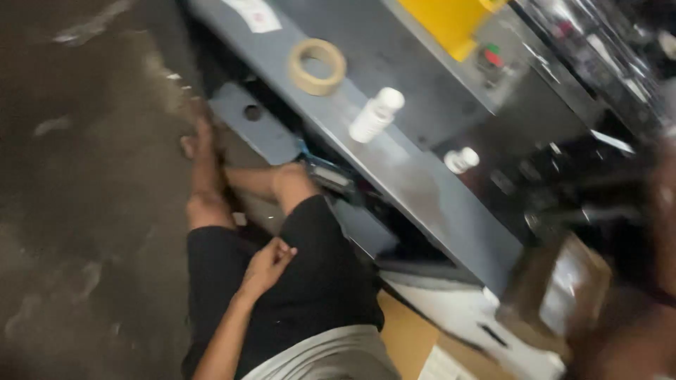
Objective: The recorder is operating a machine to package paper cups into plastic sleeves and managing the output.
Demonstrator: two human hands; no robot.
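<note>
Person's sitting on the dark floor (84, 211) with legs stretched toward 12 o'clock. The left hand (267, 264) rests on the black shorts (317, 281) at the thigh, fingers loosely curled together, gripping nothing I can make out. The right hand (662, 211) is just a blur at the 3 o'clock edge, so I can't tell whether it's holding anything. On the grey machine ledge (415, 176), which runs from 12 toward 4 o'clock, there's a roll of tape (317, 67), then a white bottle (377, 114) lying on its side, well apart from the left hand. A second white bottle (461, 160) sits just past the ledge.
</note>
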